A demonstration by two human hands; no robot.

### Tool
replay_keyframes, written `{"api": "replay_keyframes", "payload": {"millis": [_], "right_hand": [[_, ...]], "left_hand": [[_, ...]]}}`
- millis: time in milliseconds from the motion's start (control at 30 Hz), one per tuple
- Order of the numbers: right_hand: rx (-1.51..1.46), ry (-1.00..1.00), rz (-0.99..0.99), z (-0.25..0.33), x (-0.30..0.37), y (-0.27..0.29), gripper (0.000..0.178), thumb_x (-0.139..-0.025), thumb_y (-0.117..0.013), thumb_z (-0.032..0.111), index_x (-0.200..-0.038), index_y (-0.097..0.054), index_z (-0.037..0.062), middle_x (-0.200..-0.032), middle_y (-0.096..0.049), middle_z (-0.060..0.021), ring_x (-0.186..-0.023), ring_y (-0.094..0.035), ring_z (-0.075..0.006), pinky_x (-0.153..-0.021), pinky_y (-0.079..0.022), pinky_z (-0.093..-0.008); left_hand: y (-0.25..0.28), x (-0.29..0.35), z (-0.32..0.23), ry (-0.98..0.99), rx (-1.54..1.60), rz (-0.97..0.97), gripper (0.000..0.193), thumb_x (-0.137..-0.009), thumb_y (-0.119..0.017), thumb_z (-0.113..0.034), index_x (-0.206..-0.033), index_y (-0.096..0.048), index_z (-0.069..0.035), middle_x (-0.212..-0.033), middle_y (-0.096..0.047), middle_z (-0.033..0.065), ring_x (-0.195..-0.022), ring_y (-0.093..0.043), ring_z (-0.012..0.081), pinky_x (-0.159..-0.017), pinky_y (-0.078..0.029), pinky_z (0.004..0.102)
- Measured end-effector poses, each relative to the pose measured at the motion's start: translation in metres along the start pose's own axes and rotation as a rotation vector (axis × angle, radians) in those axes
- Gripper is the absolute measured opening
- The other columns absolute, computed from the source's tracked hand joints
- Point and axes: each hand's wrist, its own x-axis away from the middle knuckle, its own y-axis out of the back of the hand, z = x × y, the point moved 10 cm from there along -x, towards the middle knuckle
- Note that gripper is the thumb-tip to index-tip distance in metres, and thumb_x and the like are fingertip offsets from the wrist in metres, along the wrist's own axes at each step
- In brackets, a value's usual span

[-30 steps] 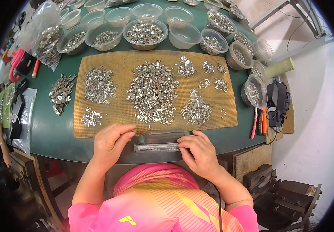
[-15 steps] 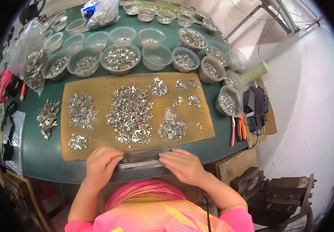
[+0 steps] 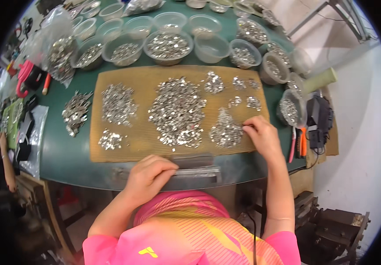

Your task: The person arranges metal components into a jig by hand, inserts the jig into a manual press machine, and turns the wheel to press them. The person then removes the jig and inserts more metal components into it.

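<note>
A long narrow metal holder (image 3: 197, 171) with a pale strip along it lies at the table's front edge. My left hand (image 3: 151, 174) is closed over it, thumb and forefinger pressed together, hiding part of it. My right hand (image 3: 263, 134) is at the right edge of a pile of small silvery metal pieces (image 3: 226, 132). Its thumb and forefinger are pinched together; any piece between them is too small to make out. The pile lies on a tan ribbed mat (image 3: 146, 148), beside a larger central heap of flat shiny pieces (image 3: 177, 112).
Smaller heaps (image 3: 119, 104) lie on the mat, and another heap (image 3: 76, 112) lies left of it on the green table (image 3: 62, 154). Plastic tubs (image 3: 212, 51) of metal pieces line the far side. Orange-handled tools (image 3: 303, 142) lie at right. Another person's arms (image 3: 6, 163) show far left.
My right hand has left the holder's right end and reached forward and right to the pile. My left hand stays at the holder. The whole view has shifted.
</note>
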Motion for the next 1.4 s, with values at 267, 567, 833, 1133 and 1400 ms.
{"api": "replay_keyframes", "payload": {"millis": [267,567,833,1133,1400], "right_hand": [[-0.027,-0.026,0.029,0.0,-0.001,-0.009,0.012,-0.091,-0.073,0.014,-0.097,-0.07,0.005,-0.095,-0.071,-0.0111,-0.084,-0.07,-0.0313,-0.074,-0.054,-0.0403],[0.209,0.131,-0.213,0.03,0.025,0.007,0.01,-0.092,-0.073,0.014,-0.096,-0.068,0.0058,-0.092,-0.069,-0.0098,-0.079,-0.068,-0.0324,-0.067,-0.054,-0.0402],[-0.215,0.363,0.054,0.114,0.078,-0.019,0.019,-0.086,-0.074,0.002,-0.103,-0.065,0.0049,-0.098,-0.071,-0.0109,-0.09,-0.071,-0.0307,-0.081,-0.057,-0.0405],[-0.229,0.443,0.062,0.13,0.091,-0.044,0.024,-0.085,-0.072,-0.002,-0.106,-0.061,0.0044,-0.111,-0.07,-0.0104,-0.111,-0.068,-0.0322,-0.102,-0.052,-0.0484],[-0.195,0.479,0.042,0.135,0.093,-0.046,0.022,-0.087,-0.073,0.002,-0.105,-0.062,0.0037,-0.11,-0.069,-0.0117,-0.108,-0.067,-0.0318,-0.101,-0.052,-0.0473]], "left_hand": [[-0.015,0.013,0.008,-0.024,-0.054,0.038,0.016,-0.085,-0.076,-0.002,-0.099,-0.07,-0.005,-0.1,-0.069,0.0079,-0.092,-0.067,0.0267,-0.077,-0.054,0.0362],[-0.019,0.017,-0.019,-0.254,-0.269,-0.04,0.024,-0.079,-0.078,0.002,-0.1,-0.067,-0.002,-0.099,-0.065,0.0106,-0.09,-0.066,0.0306,-0.077,-0.055,0.0407],[-0.02,0.017,-0.02,-0.337,-0.281,-0.014,0.023,-0.079,-0.077,0.001,-0.1,-0.069,-0.002,-0.097,-0.064,0.0093,-0.086,-0.067,0.0274,-0.069,-0.056,0.0373],[-0.017,0.015,-0.013,-0.281,-0.189,0.093,0.026,-0.08,-0.08,-0.001,-0.104,-0.07,-0.004,-0.102,-0.067,0.0103,-0.091,-0.068,0.0294,-0.076,-0.057,0.0379],[-0.013,0.021,-0.009,-0.257,-0.182,0.008,0.023,-0.082,-0.079,-0.004,-0.103,-0.071,-0.004,-0.103,-0.067,0.0102,-0.09,-0.068,0.0294,-0.072,-0.057,0.0387]]}}
